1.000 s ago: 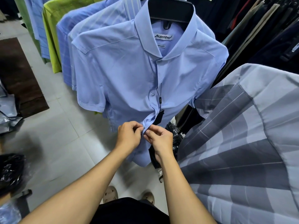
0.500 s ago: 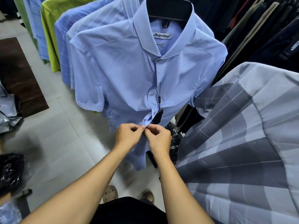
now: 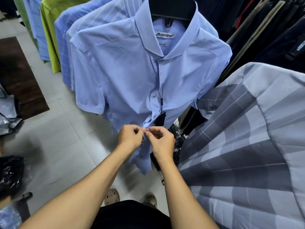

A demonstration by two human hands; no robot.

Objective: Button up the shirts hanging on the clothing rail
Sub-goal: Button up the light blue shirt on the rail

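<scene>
A light blue short-sleeved shirt (image 3: 125,75) hangs in front of me on a black hanger (image 3: 171,9). Its front is closed from the collar down past a fastened button (image 3: 154,95). A black price tag (image 3: 160,119) dangles on a cord beside the placket. My left hand (image 3: 131,138) and my right hand (image 3: 160,142) meet at the lower placket just below the tag. Each pinches one edge of the fabric between thumb and fingertips. The button between my fingers is hidden. The shirt's hem hangs below my hands.
More shirts hang behind on the left: a striped blue one (image 3: 66,47) and a green one (image 3: 49,30). A grey checked shirt (image 3: 247,146) fills the right foreground. Dark garments (image 3: 264,22) hang at the back right. A brown mat (image 3: 18,76) and plastic-wrapped bundles (image 3: 9,172) lie on the tiled floor.
Both hands stay pinched together on the lower placket and have shifted only slightly. The fabric edges are drawn closer between the fingertips.
</scene>
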